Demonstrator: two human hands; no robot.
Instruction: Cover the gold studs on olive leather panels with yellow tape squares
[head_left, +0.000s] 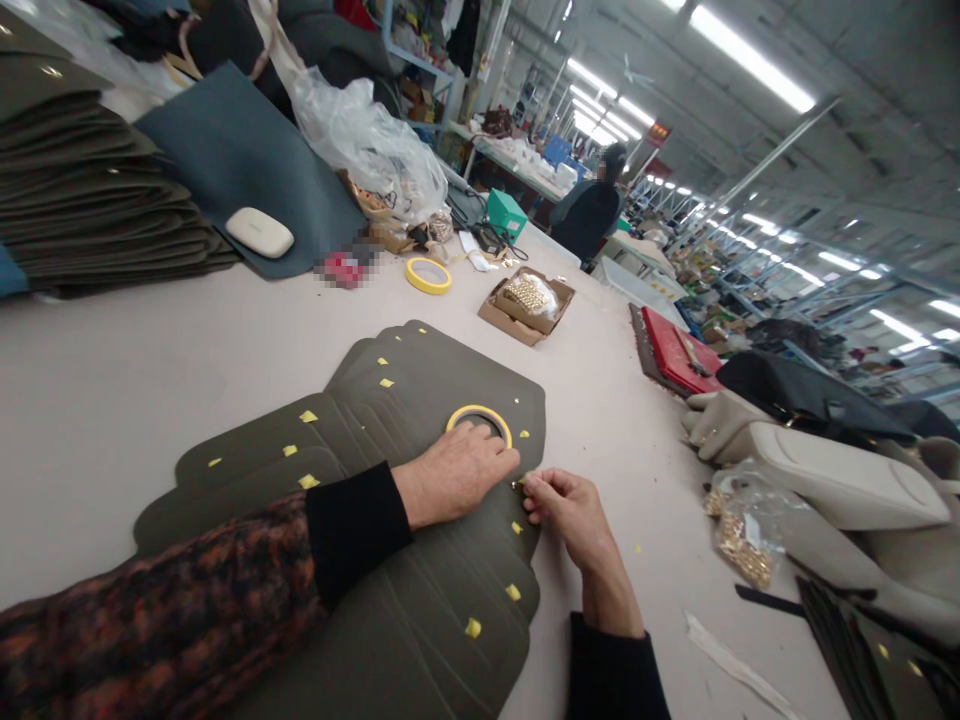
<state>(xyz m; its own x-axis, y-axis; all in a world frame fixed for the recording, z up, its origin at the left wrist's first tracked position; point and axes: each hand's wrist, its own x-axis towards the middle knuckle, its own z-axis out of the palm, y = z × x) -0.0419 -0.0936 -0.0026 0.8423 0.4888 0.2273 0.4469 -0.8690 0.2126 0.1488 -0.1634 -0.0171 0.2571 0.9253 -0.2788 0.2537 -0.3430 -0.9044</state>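
Observation:
Dark olive panels (420, 560) lie overlapped like a fan on the table, dotted with small yellow tape pieces (472, 628). Above them, my left hand (457, 475) has its fingers curled over the near side of a roll of yellow tape (480, 411). By the panels' right edge, my right hand (566, 510) pinches a small bit of yellow tape (523, 482) between thumb and forefinger. A tiny shiny spot shows beside those fingertips; it is too small to name.
A second yellow tape roll (428, 276) and a cardboard box (527, 304) of gold hardware stand farther back. Stacked olive panels (97, 190) rise at left, near a white case (259, 232). Beige bag pieces (832, 470) and a bag of gold parts (746, 540) lie right. A person (589, 215) is beyond.

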